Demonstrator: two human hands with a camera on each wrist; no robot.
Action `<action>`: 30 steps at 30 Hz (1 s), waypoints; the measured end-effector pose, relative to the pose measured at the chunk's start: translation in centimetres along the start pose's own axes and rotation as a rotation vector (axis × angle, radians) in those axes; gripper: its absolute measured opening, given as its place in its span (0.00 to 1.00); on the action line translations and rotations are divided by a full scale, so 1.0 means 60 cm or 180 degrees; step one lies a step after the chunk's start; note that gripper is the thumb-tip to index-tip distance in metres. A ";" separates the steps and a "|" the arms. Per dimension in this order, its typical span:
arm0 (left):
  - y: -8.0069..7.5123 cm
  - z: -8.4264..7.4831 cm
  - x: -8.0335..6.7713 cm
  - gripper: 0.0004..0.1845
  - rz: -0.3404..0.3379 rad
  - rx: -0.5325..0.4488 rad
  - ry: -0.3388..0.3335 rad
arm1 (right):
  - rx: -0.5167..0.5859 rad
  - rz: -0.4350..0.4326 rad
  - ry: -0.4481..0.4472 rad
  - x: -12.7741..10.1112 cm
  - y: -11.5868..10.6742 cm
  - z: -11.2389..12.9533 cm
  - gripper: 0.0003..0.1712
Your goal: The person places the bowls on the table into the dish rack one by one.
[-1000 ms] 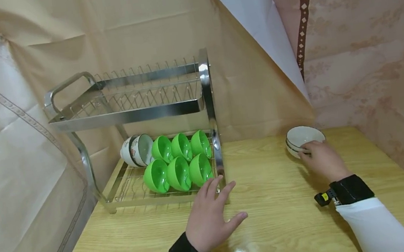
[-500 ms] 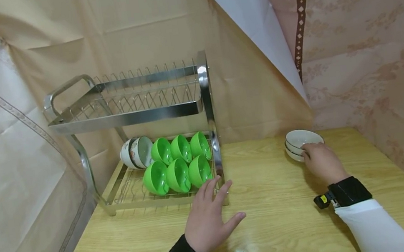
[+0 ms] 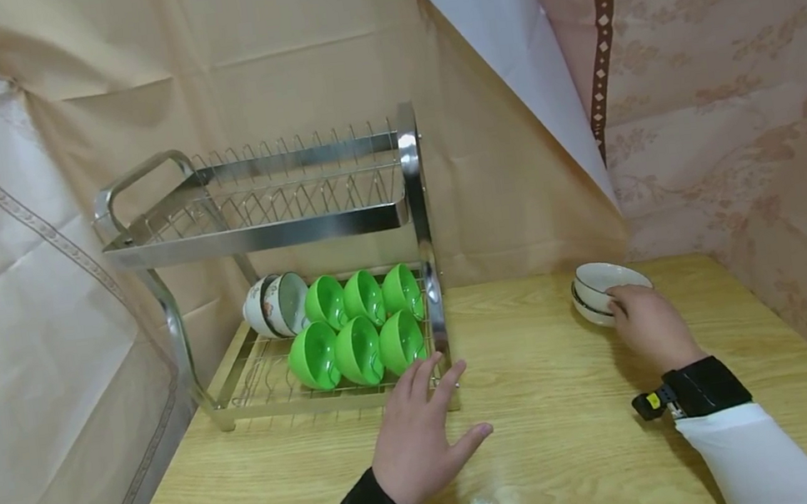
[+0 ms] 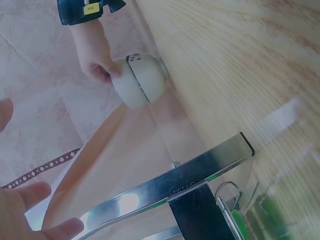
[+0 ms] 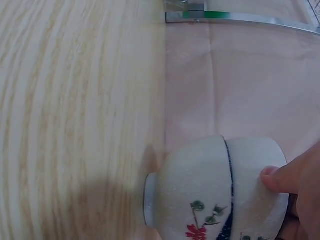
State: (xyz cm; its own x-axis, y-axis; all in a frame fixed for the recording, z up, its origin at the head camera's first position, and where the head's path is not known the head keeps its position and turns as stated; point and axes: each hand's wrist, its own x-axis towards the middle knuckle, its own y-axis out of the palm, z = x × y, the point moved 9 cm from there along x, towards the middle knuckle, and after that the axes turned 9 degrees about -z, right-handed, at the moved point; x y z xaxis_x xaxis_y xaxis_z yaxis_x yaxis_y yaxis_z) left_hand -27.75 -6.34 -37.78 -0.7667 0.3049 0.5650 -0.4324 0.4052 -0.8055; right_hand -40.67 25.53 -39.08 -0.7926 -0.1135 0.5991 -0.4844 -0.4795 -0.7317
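Observation:
My right hand (image 3: 653,326) pinches the rim of the upper white bowl (image 3: 592,286), thumb outside, other fingers partly hidden. That bowl sits nested in a lower white bowl (image 3: 586,313) on the table at the back right. In the right wrist view, the lower bowl (image 5: 195,170) shows a painted red flower with green leaves, and the upper bowl (image 5: 250,165) stands partly out of it. My left hand (image 3: 416,448) has its fingers spread and holds nothing, near the front right foot of the steel dish rack (image 3: 258,238).
On the rack's lower tier, several green bowls (image 3: 313,357) stand on edge in two rows. Two white flowered bowls (image 3: 285,304) stand at the left end of the back row. Cloth hangings (image 3: 520,212) close in the wooden table (image 3: 543,403) behind and beside.
My right hand has taken hold of the upper bowl's rim and shifted it slightly up and right against the lower bowl. The left hand stays nearly still.

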 end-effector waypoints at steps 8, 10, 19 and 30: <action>-0.004 0.007 0.004 0.40 -0.0050 -0.0260 -0.0172 | 0.0028 -0.0111 -0.0027 0.004 -0.037 0.029 0.13; -0.005 0.013 0.004 0.39 -0.0037 -0.0451 -0.0317 | 0.0042 -0.0177 -0.0098 0.006 -0.051 0.048 0.13; 0.016 0.044 -0.006 0.35 0.0299 -0.2012 -0.1275 | 0.0103 -0.0252 -0.0431 -0.017 -0.099 0.186 0.13; 0.054 0.014 -0.018 0.36 0.1018 -0.4617 -0.2193 | 0.0279 -0.0345 -0.1383 -0.097 -0.119 0.375 0.18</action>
State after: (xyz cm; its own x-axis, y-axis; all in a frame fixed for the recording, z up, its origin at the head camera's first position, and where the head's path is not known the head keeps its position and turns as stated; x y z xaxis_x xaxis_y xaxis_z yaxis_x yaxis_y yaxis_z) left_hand -28.74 -6.06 -41.13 -0.9586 0.2721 -0.0840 0.2527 0.9488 0.1897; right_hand -24.27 10.04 -30.04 -0.5011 -0.4043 0.7651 -0.5079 -0.5784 -0.6383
